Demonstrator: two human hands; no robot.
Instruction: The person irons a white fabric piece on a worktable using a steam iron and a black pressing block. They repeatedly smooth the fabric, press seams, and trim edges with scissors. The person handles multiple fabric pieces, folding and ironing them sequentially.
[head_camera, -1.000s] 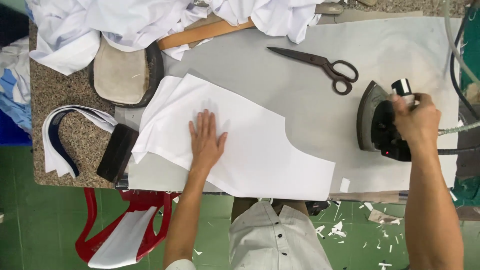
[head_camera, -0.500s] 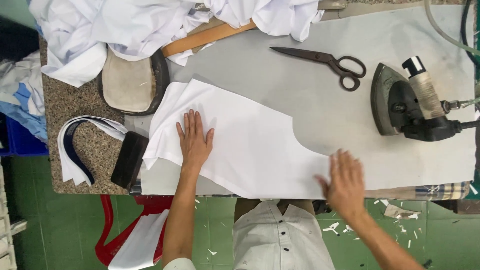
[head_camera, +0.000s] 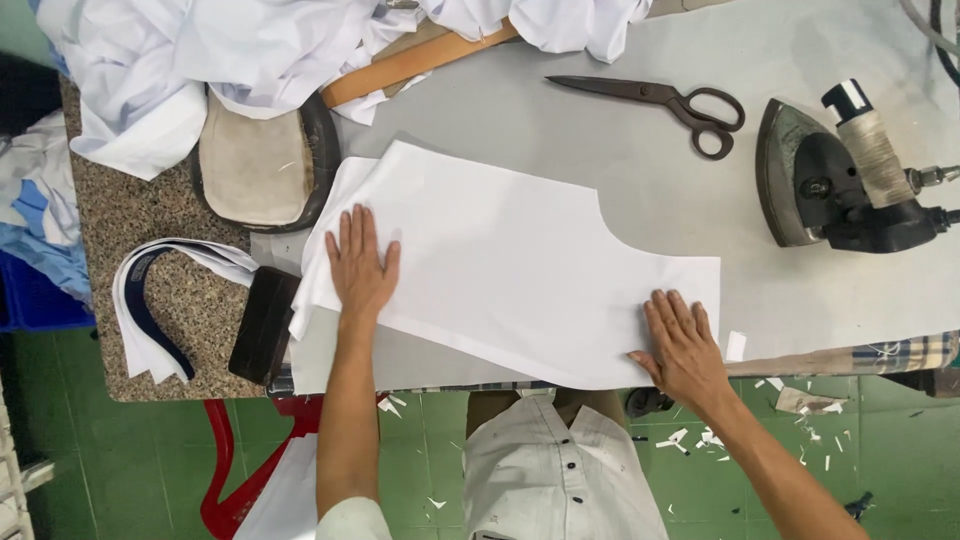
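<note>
Head view: the white fabric piece (head_camera: 510, 270) lies in the frame's centre, with its long axis going from upper left to lower right. The left hand (head_camera: 360, 265) presses flat, fingers spread, on its left end. The right hand (head_camera: 685, 345), also flat and holding nothing, presses its lower right corner. The iron (head_camera: 835, 190) stands well apart at upper right.

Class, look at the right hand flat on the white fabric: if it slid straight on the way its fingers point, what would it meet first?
The right hand points up the table. It would cross the white fabric, then bare pad, and probably reach the scissors first; the iron lies off to the right.
</note>
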